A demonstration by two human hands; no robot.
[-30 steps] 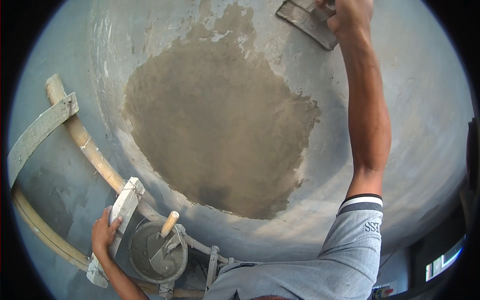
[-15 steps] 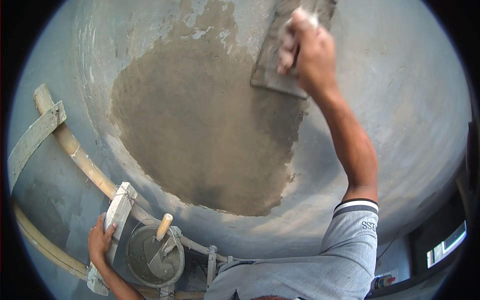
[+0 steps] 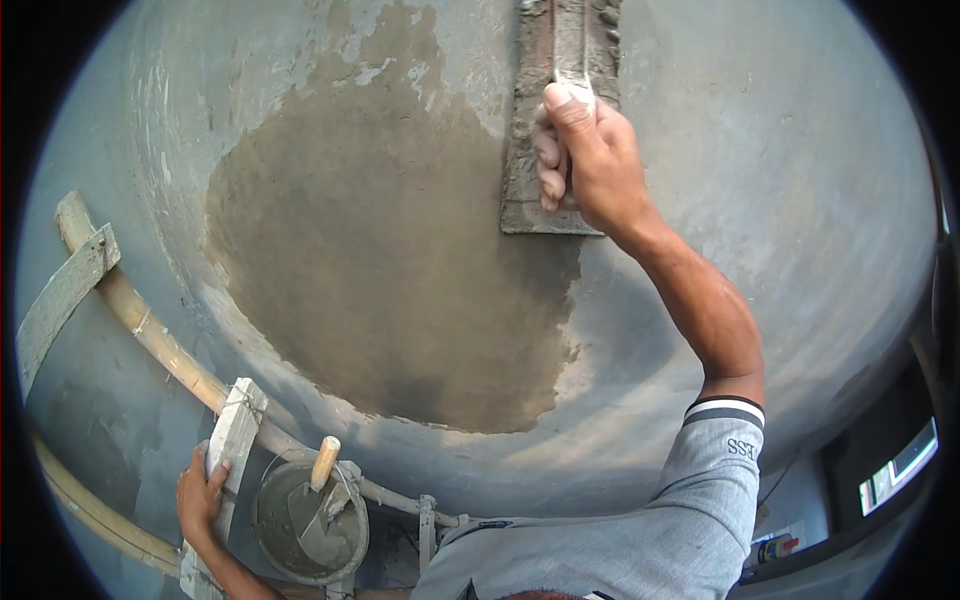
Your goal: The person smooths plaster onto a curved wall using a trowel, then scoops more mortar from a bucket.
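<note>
My right hand (image 3: 590, 160) is closed around the handle of a long, mortar-smeared plastering float (image 3: 525, 195), which lies against the curved grey wall (image 3: 760, 150) at the right edge of a large darker, damp-looking plaster patch (image 3: 390, 260). At lower left my left hand (image 3: 205, 490) grips a pale wooden crosspiece (image 3: 240, 425) lashed to a bamboo ladder. Beside it sits a bucket (image 3: 310, 570) of grey mortar, with a trowel in it, its wooden handle (image 3: 325, 463) sticking up.
Bamboo poles (image 3: 165, 355) with a weathered upper board (image 3: 55, 300) run along the left side and below the curved surface. At the lower right are a dark recess, a small bright window (image 3: 895, 470) and a small container (image 3: 770, 548).
My right hand has swept the float down and leftward from the upper right edge onto the damp patch's border, and my forearm is more bent. My left hand keeps its hold; the view has shifted slightly.
</note>
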